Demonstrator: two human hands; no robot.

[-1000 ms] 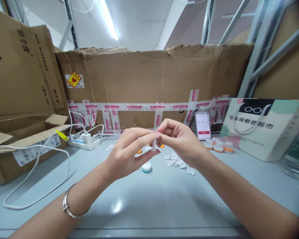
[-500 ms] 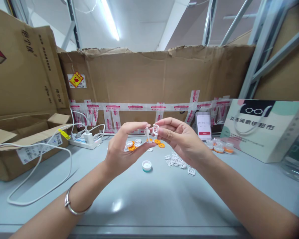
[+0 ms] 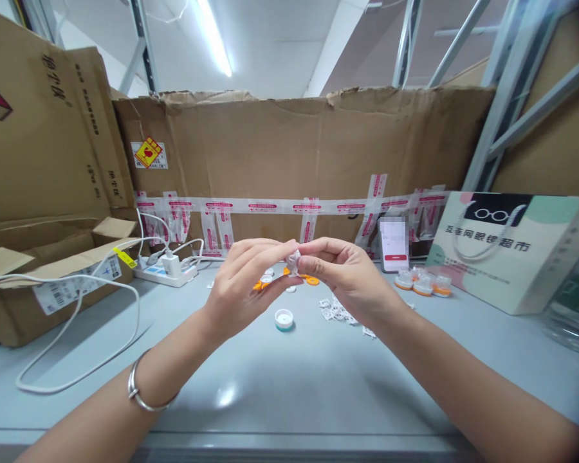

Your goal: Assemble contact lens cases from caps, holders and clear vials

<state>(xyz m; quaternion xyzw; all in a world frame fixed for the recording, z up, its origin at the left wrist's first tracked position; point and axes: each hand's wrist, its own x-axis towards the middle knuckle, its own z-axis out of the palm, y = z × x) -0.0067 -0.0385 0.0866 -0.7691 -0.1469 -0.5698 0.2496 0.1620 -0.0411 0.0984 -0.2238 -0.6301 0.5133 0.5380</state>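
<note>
Above the middle of the table, my left hand (image 3: 248, 286) pinches a small whitish plastic part (image 3: 293, 262) between thumb and fingers. My right hand (image 3: 350, 273) closes on the same spot from the right, its fingertips against a white piece that meets the part; the two pieces cannot be told apart. Below them a round white cap with a green base (image 3: 284, 319) stands on the table. Several small white lattice pieces (image 3: 336, 311) lie under my right hand. Orange rings (image 3: 312, 281) and white discs are partly hidden behind my hands.
On the right, clear-and-orange assembled pieces (image 3: 422, 283) sit before a propped phone (image 3: 394, 245) and a paper bag (image 3: 502, 247). An open carton (image 3: 9, 302), a power strip (image 3: 166, 275) and a looping white cable (image 3: 136, 321) are on the left. A large cardboard sheet (image 3: 280, 148) stands behind.
My hands have come together: the white ring in my right hand, held apart before, now meets the part in my left. My left fingers have closed further round it.
</note>
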